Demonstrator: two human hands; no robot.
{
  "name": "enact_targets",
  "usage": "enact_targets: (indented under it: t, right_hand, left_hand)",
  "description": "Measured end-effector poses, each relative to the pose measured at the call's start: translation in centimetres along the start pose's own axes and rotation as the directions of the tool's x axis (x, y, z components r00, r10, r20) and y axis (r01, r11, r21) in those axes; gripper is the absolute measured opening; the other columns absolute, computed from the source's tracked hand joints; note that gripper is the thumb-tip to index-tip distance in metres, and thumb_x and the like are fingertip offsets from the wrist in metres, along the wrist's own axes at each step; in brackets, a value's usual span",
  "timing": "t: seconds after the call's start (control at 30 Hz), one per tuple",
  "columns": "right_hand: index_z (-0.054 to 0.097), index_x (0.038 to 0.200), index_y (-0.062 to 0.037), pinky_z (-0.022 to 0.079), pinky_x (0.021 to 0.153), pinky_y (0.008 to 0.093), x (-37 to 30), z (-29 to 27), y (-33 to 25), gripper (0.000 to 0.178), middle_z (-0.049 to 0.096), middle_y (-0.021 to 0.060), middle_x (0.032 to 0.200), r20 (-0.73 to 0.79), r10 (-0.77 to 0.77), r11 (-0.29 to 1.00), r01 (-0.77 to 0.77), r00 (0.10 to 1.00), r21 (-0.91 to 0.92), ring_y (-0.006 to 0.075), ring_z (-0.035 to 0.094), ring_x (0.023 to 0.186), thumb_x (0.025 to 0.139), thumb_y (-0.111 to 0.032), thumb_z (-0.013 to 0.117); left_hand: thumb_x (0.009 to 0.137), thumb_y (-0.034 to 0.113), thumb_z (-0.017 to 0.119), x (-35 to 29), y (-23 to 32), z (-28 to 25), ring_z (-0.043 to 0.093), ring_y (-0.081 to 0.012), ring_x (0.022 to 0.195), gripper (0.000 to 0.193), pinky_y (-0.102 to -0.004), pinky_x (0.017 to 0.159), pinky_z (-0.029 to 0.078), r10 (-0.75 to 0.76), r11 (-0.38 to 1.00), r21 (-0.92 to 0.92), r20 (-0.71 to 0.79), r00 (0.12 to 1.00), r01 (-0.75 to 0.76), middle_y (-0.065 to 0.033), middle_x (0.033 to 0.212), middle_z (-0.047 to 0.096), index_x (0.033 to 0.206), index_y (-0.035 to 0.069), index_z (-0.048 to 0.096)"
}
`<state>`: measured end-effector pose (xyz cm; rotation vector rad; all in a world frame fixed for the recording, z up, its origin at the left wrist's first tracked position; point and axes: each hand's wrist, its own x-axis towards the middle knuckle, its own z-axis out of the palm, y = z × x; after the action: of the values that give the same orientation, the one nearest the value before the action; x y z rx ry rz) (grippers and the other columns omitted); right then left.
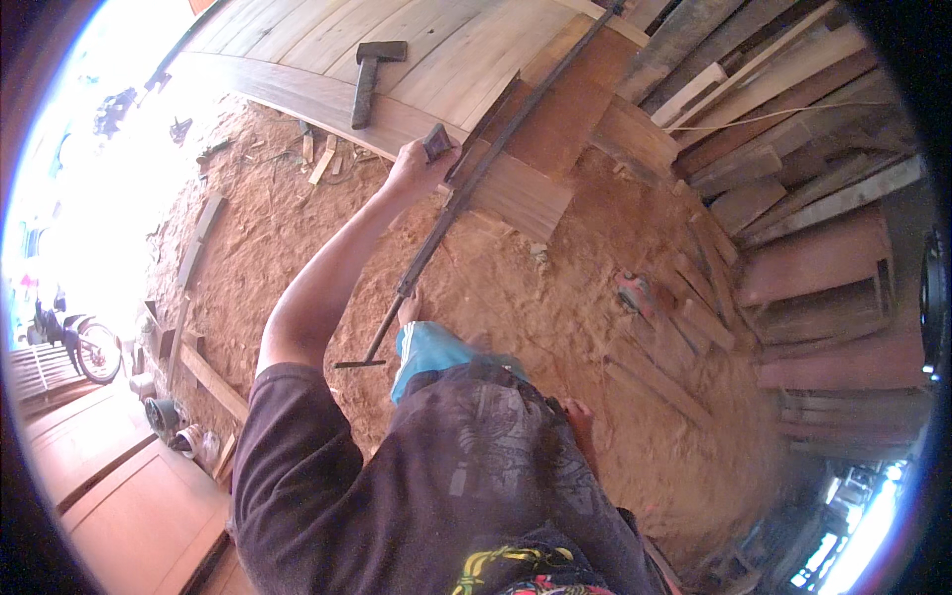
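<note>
My left hand (421,167) reaches forward to the near edge of a pale wooden panel (297,45). Its fingers are closed round a small dark block-like piece (437,143), whose kind I cannot make out. A hammer (365,87) with a dark head lies on the panel just beyond. Right of my left hand, a long dark bar clamp (476,178) runs across the panel's edge, its T-shaped handle end pointing back at me. My right hand (577,421) hangs low beside my body, partly hidden by my shirt, so its fingers do not show clearly.
Stacked boards (783,129) fill the right side. A red power tool (635,293) and loose wood strips (659,382) lie on the sawdust-covered ground (555,327). More panels (149,516) lie at lower left, near a parked motorbike (84,342).
</note>
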<state>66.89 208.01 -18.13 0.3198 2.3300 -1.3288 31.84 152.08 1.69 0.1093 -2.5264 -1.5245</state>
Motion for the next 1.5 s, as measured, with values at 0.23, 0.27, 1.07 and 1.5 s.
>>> enact_targets:
  t: [0.23, 0.27, 1.07, 1.5]
  right_hand:
    - [0.069, 0.102, -0.0083, 0.055, 0.070, 0.0403, 1.4, -0.2, 2.5, 0.019, 0.069, 0.0118, 0.088, -0.046, -0.263, 0.953, 0.251, 0.964, -0.171, 0.0263, 0.069, 0.080, 0.093, -0.025, 0.070]
    - [0.070, 0.099, -0.0086, 0.055, 0.069, 0.0404, 1.6, 0.0, 2.7, 0.017, 0.068, 0.0117, 0.086, -0.062, -0.314, 0.930, 0.294, 0.947, -0.222, 0.0258, 0.068, 0.079, 0.092, -0.024, 0.070]
    - [0.065, 0.106, -0.0075, 0.052, 0.060, 0.0320, 3.2, -0.7, 2.1, 0.031, 0.068, 0.0048, 0.086, 0.003, 0.459, 0.750, -0.389, 0.888, 0.535, 0.0152, 0.063, 0.067, 0.098, -0.037, 0.067]
    - [0.069, 0.102, -0.0102, 0.050, 0.057, 0.0302, -0.5, 3.8, 0.1, 0.020, 0.067, 0.0021, 0.081, 0.146, 0.637, 0.368, -0.464, 0.757, 0.806, 0.0147, 0.066, 0.070, 0.098, -0.030, 0.068]
  left_hand:
    - [0.092, 0.038, 0.073, 1.7, 1.3, 2.2, 0.069, -0.0220, 0.078, 0.033, -0.0401, 0.074, 0.054, -0.097, 0.993, 0.074, 0.024, 0.995, 0.095, -0.0135, 0.083, 0.073, 0.105, 0.007, 0.075]
    - [0.091, 0.039, 0.073, 2.1, 0.9, 2.2, 0.070, -0.0223, 0.078, 0.034, -0.0404, 0.073, 0.054, -0.086, 0.993, 0.088, 0.023, 0.996, 0.083, -0.0136, 0.083, 0.074, 0.106, 0.008, 0.075]
    - [0.098, 0.022, 0.072, -4.3, 9.1, 7.6, 0.062, -0.0068, 0.077, 0.017, -0.0285, 0.071, 0.052, -0.017, 1.000, 0.025, 0.112, 0.994, 0.014, 0.0005, 0.082, 0.069, 0.107, 0.007, 0.073]
    - [0.099, 0.018, 0.071, -4.1, 11.3, 7.2, 0.062, -0.0060, 0.083, 0.014, -0.0245, 0.071, 0.052, -0.235, 0.972, 0.074, 0.258, 0.937, 0.223, 0.0013, 0.093, 0.070, 0.109, 0.007, 0.073]
